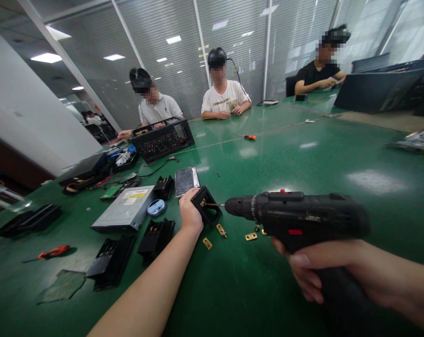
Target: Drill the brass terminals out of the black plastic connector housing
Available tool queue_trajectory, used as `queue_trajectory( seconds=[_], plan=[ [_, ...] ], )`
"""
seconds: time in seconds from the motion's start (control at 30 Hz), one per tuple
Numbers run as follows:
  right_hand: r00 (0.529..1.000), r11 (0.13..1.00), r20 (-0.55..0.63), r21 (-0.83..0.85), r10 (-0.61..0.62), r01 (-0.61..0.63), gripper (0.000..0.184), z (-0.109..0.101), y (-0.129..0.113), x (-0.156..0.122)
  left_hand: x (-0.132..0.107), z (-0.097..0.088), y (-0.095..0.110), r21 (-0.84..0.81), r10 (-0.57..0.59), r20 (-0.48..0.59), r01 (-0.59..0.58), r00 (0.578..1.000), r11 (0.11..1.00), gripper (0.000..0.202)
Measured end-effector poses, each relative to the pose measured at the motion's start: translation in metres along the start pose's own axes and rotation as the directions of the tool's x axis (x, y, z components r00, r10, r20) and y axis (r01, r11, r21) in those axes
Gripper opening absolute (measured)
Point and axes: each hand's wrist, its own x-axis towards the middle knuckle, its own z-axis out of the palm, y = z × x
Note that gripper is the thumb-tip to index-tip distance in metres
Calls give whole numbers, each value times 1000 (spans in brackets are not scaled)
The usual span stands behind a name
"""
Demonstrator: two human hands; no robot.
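The right hand [308,274] has its grip closed around the handle of a black cordless drill [303,215], held level with its chuck pointing left. The left hand [191,210] grips the side of a black open-framed housing [204,211], which is tilted just above or on the green desk [285,164]; which of the two, I cannot tell. The slim drill bit [215,204] reaches into this housing, its end at a small brass fitting [202,202] inside; whether they touch is too small to tell. On the desk near the housing lie three brass plates [207,243], one with a screw at its end, and a small dark screw [257,228] lies just beside the rightmost plate. Left of the left hand are three more black housings [156,238], a round blue container [156,207] and a silver optical drive [126,208]. Farther left lie an orange-handled screwdriver [54,252] and a clear plastic sheet [62,285], the sheet beside the nearest housing. A second screwdriver [249,137] rests well apart, toward the far side. Across the desk sit three people, one behind a black perforated chassis [163,139].
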Motion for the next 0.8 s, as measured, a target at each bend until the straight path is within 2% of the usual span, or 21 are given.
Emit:
queue_trajectory(
  seconds=[0.33, 0.63, 0.8],
  plan=[
    [1000, 994, -21, 112, -11, 13, 39, 11, -1, -5, -2, 0, 8, 36, 34, 20, -34, 999, 999, 26],
    [1000, 1000, 8, 2, -19, 19, 42, 1, 2, -3, -1, 0, 1, 45, 40, -20, -39, 999, 998, 26],
    [997, 993, 40, -101, -62, 65, 41, -8, -7, -8, -4, 1, 3, 54, 39, 9, -40, 999, 998, 27]
  ],
)
